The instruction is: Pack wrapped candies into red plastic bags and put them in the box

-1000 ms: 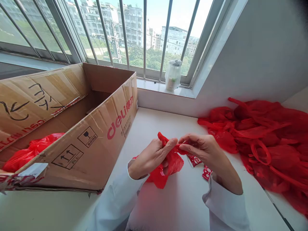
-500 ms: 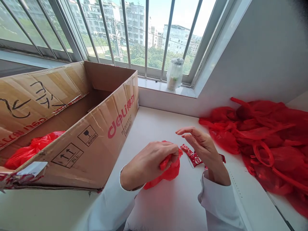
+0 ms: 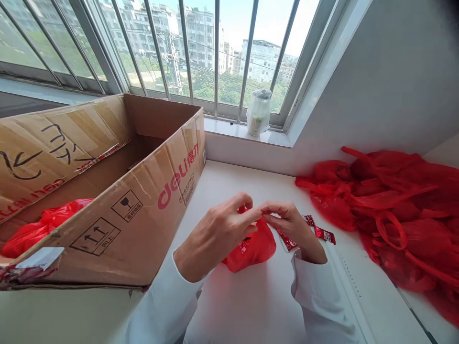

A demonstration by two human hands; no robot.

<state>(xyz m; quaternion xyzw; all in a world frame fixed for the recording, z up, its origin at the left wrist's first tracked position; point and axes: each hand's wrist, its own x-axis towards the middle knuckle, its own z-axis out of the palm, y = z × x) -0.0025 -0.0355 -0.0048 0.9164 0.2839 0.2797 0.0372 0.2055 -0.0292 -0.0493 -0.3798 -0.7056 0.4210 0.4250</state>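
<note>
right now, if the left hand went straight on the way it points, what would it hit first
The left hand would probably meet the right hand first, just ahead at the top of the red bag; whether they already touch is unclear.

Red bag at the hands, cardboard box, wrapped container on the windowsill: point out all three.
Red bag (image 3: 254, 249): head view, on its rounded lower part.
Cardboard box (image 3: 147, 229): head view, on its near outer wall.
Wrapped container (image 3: 258, 113): head view, on its body's middle.
</note>
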